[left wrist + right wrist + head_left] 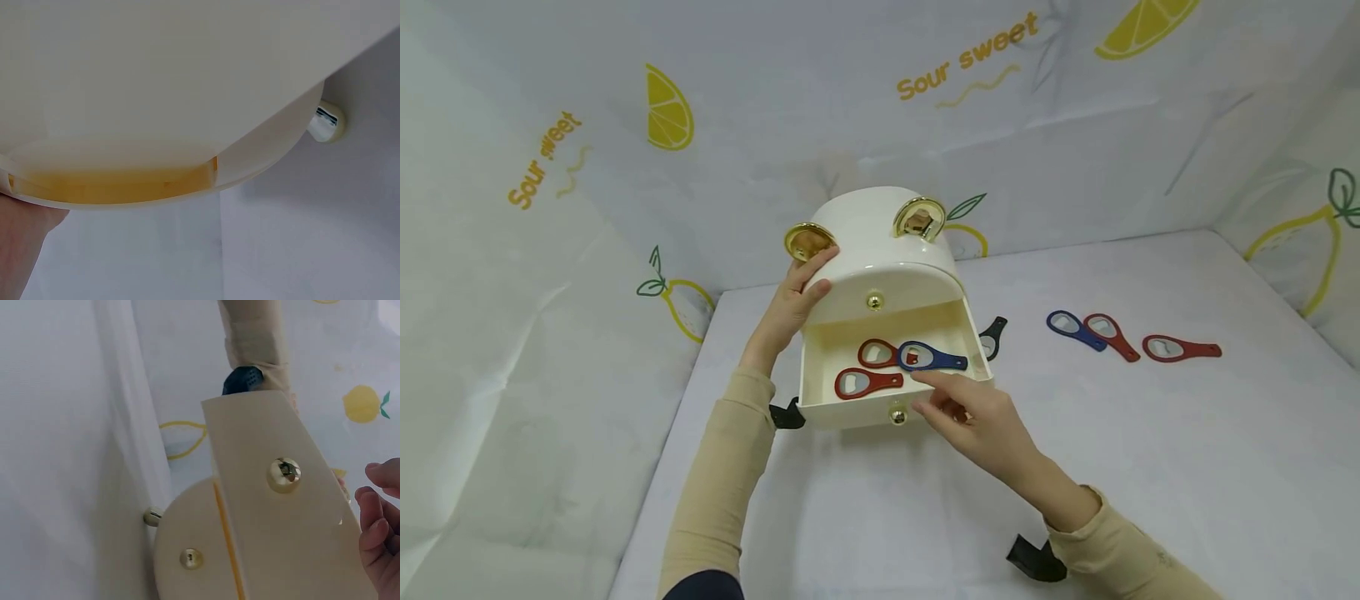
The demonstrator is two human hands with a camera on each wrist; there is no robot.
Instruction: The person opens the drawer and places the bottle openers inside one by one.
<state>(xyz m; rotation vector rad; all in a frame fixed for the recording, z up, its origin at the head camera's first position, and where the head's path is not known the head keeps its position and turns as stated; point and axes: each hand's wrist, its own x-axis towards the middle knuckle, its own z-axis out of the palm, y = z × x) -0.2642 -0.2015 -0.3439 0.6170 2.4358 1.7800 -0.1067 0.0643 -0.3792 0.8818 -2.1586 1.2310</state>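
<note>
A white round-topped box [880, 225] with gold ear-like parts has its drawer [842, 415] pulled out. Inside lie a blue bottle opener [951, 362] and two red ones, a front red bottle opener [880, 381] and a rear red bottle opener [868, 353] partly covered by the blue one. My left hand [792, 302] rests on the box's left side, just under a gold ear [809, 242]. At the drawer's front right edge hovers my right hand [976, 417], index finger stretched toward the openers, nothing visible in its grasp. In the right wrist view its fingers [372, 531] bend loosely beside the drawer front.
To the right on the white table lie a blue opener [1077, 330], a red opener [1112, 336] touching it, and another red opener [1182, 348]. A black opener [993, 337] shows beside the drawer's right side. Printed cloth [820, 100] hangs behind the box.
</note>
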